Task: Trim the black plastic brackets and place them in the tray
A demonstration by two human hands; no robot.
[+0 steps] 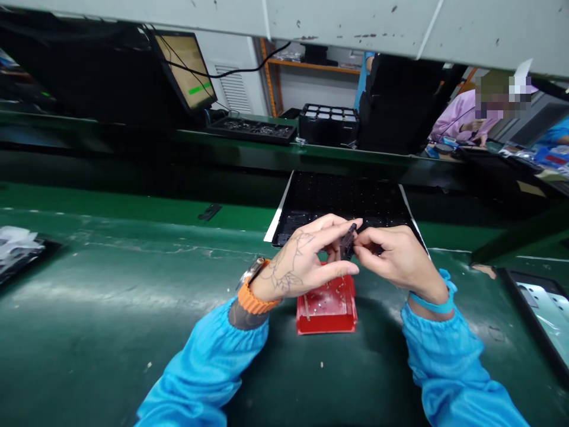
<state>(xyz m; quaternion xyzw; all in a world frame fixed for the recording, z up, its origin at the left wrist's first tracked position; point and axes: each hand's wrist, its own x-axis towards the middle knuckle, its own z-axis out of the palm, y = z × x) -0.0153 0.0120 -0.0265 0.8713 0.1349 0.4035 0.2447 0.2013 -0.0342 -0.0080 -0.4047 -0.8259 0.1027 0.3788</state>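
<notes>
My left hand [306, 258] is closed on a small black part [348, 242], held upright on its edge between thumb and fingers. Thumb and fingertips of my right hand [393, 255] are pinched together at the part's right side; whatever lies between them is hidden or too small to name. Below both hands sits a red plastic bin [326, 323] with small light-coloured bits inside. Just behind the hands lies a large black tray [342, 196] with shallow compartments, partly covered by my fingers.
A flat black piece [210, 212] lies left of the tray. Trays with parts rest at the far left [26, 261] and far right [540, 320]. A raised shelf holds a monitor [186, 68] and a black box [329, 127]. Behind it, at right, is a person in pink [457, 115].
</notes>
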